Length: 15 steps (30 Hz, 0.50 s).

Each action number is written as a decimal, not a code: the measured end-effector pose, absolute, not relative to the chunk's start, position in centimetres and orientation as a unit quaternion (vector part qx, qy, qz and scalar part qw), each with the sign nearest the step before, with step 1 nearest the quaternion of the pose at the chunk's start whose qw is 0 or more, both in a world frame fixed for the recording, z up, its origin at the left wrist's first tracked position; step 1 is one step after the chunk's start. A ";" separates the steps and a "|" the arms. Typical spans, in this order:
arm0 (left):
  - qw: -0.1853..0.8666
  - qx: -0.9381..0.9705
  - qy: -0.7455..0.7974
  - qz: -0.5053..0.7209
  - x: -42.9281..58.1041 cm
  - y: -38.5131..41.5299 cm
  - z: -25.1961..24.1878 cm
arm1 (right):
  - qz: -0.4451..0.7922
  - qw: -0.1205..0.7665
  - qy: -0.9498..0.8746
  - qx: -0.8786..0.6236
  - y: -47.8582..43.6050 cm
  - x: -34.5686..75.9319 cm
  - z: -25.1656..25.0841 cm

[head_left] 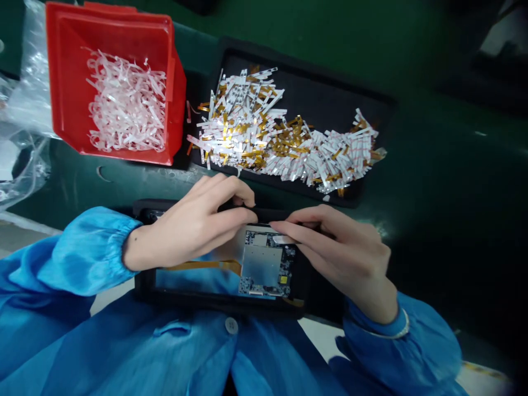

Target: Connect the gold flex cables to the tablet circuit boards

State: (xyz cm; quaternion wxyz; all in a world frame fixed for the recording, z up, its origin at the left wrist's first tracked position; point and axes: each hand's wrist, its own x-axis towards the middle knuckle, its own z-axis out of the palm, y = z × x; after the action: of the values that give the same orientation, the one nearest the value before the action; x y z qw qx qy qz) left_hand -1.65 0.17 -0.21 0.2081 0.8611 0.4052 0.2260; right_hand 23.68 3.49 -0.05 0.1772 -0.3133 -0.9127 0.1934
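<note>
The circuit board [261, 267] is lying on a panel [202, 281] stretching lengthwise leftward; my nearer right hand [352, 253] is overlapping the board's far-right corner, my left hand [198, 225] near its far-left; I can't tell if they're grasping.

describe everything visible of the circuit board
The dark circuit board carries tiny components, a large silver, metallic-looking shield and, lower right, a yellow square. It lies component-side up inside a black frame; an amber flex cable reaches its left edge. A pale strip overlaps its upper right by the right hand; contact is unclear.
</note>
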 end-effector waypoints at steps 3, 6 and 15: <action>0.177 0.880 0.391 0.205 -1.5 0.2 -0.3 | 0.199 0.138 -0.920 -0.307 3.5 23.6 0.8; 0.121 0.900 0.375 0.185 -1.3 0.1 -0.3 | 0.170 0.072 -0.929 -0.321 3.3 23.6 1.8; 0.101 0.910 0.364 0.170 -0.8 0.3 0.5 | 0.419 0.197 -0.805 -0.372 4.2 25.2 2.6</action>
State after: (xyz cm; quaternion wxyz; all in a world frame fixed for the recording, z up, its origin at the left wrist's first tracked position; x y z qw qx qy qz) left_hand -0.82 0.31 0.49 0.1007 0.9102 0.3640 0.1699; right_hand 25.24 4.17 2.61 0.1965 -0.3721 -0.8048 0.4186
